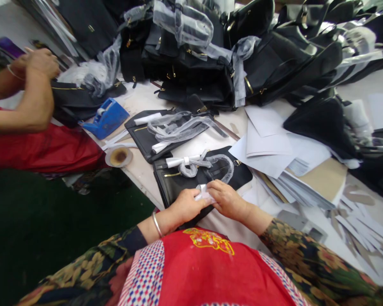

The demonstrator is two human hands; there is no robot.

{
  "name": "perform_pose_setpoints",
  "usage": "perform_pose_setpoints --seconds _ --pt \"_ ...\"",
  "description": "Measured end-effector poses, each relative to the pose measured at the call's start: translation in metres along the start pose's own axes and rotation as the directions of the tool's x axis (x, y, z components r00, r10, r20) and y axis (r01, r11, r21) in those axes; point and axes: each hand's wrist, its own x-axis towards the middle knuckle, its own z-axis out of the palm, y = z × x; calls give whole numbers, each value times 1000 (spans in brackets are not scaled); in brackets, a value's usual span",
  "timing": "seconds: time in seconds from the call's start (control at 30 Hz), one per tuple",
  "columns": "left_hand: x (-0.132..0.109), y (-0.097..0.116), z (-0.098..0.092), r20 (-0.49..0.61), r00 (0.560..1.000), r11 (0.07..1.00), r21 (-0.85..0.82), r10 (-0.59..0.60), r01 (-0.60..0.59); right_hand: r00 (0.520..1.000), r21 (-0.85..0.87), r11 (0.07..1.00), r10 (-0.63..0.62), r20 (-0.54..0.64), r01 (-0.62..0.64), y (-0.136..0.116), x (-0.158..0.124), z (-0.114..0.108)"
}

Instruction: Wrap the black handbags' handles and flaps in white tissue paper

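A black bag [174,187] with a gold zipper lies flat on the table in front of me. Across its upper part runs a white-wrapped roll [182,161], and a handle [227,168] in clear plastic curves beside it. At the bag's near side, my left hand [187,206] and my right hand [226,199] meet, fingers closed on a piece of white wrapping [203,191]. What lies inside that wrapping is hidden by my fingers. Just beyond is another black bag [147,138] with plastic-wrapped straps [178,127] on top.
Black bags [198,80] are heaped along the back. White and brown sheets [274,148] are stacked at right, with paper strips [360,221] nearby. A blue tape dispenser [107,117] and a round stained container [118,157] stand at left. Another person's hands [40,63] are at far left.
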Motion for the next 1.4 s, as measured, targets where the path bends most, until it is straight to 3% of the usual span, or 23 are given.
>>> perform_pose_setpoints --seconds 0.1,0.2,0.33,0.47,0.6,0.67,0.8,0.9,1.03,1.2,1.3,1.4 --pt "2 5 1 34 996 991 -97 -85 88 997 12 998 56 47 -57 -3 -2 -6" --pt "4 8 2 31 991 980 -149 -128 131 985 176 979 79 153 -106 3 3 -24" --pt "6 7 3 22 992 985 -123 -122 124 929 396 865 181 324 -307 21 21 -46" --pt "7 4 3 -22 998 997 -57 -62 61 851 375 832 200 485 -409 37 40 -45" --pt "7 2 2 -28 998 999 0 -51 51 795 354 800 234 560 -485 37 46 -36" --pt "7 2 2 -26 999 999 24 -48 48 799 344 795 271 537 -500 32 44 -32" --pt "8 1 2 -32 999 998 49 -30 32 897 280 878 290 334 -389 16 39 -27" --pt "8 0 3 -17 1000 1000 24 8 -7 941 145 943 266 210 -300 5 37 -24" --pt "6 0 2 18 997 997 -21 80 -80 969 -70 975 216 121 -209 -8 35 -24" --pt "5 0 1 44 994 995 31 97 -98 995 -264 964 63 83 -39 -22 28 -23" --pt "5 -2 2 53 997 997 40 59 -61 998 -279 960 12 68 8 -25 23 -23" --pt "3 -1 1 76 997 1000 2 0 -1 996 -151 985 91 5 -89 -20 19 -23"
